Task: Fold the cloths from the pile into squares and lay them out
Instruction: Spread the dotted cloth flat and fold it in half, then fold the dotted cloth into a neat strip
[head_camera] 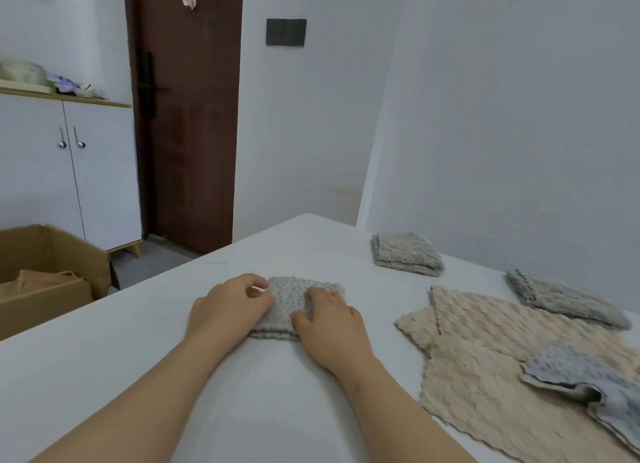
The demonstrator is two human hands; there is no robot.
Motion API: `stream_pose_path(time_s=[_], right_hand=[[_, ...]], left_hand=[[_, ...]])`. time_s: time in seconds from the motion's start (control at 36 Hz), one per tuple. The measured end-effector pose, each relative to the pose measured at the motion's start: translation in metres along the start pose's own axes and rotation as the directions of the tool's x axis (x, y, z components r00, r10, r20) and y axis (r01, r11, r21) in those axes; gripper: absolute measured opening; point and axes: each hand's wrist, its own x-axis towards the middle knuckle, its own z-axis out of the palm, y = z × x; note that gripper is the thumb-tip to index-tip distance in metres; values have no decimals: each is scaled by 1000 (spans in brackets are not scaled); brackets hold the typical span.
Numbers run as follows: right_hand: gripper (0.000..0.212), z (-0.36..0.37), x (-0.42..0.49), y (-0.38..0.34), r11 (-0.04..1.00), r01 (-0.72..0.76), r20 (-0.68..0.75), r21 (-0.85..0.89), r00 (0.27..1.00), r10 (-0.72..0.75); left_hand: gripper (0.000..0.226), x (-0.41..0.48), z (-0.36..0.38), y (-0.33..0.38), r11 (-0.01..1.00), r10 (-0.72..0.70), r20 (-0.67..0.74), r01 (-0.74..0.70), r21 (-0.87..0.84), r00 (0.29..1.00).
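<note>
A grey dotted cloth (pixel 289 301), folded into a small square, lies on the white table (pixel 173 358) in front of me. My left hand (pixel 228 306) grips its left edge with curled fingers. My right hand (pixel 329 324) rests flat on its right half, pressing it down. To the right lies the pile: spread beige cloths (pixel 491 351) with a crumpled grey cloth (pixel 581 379) on top. Two folded grey cloths sit farther back, one (pixel 407 254) near the wall and one (pixel 564 300) at the right.
An open cardboard box (pixel 48 272) stands on the floor left of the table. Behind it are a white cabinet (pixel 69 171) and a brown door (pixel 187 116). A white wall borders the table's far right side.
</note>
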Motion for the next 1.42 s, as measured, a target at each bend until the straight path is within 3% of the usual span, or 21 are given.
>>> stream_pose_path(time_s=[0.22,0.31,0.44,0.53,0.64,0.72,0.81,1.03,1.42], right_hand=[[42,8,55,-3,1000,28,-3,4,1000,-28],[41,11,75,-4,998,59,6,15,998,-59],[43,15,100,-10,985,154,-3,72,988,-154],[36,12,104,-11,956,240,-159,168,964,-214],[23,7,99,-2,983,179,-257,36,953,-164],[19,5,92,-2,994,108,-180,-21,977,-110],[22,7,90,-5,992,124,-139,-39,982,-128],[28,16,100,-11,975,222,-40,7,974,-221],[53,24,109,-13,966,247,181,-77,956,-230]], left_hand=[[16,43,4,-8,993,-88,-121,77,-93,989],[25,52,5,-12,995,-83,-141,75,-60,987],[23,68,8,-16,996,-82,-239,72,-49,968],[25,70,9,-16,999,5,-312,-15,-29,950],[24,68,13,-13,974,195,-257,-155,168,947],[27,66,14,-11,920,215,-146,-150,362,966],[35,64,15,-8,885,174,-122,-101,454,977],[39,69,18,-14,869,-29,-109,79,489,994],[41,72,17,-16,846,-146,-107,180,502,983]])
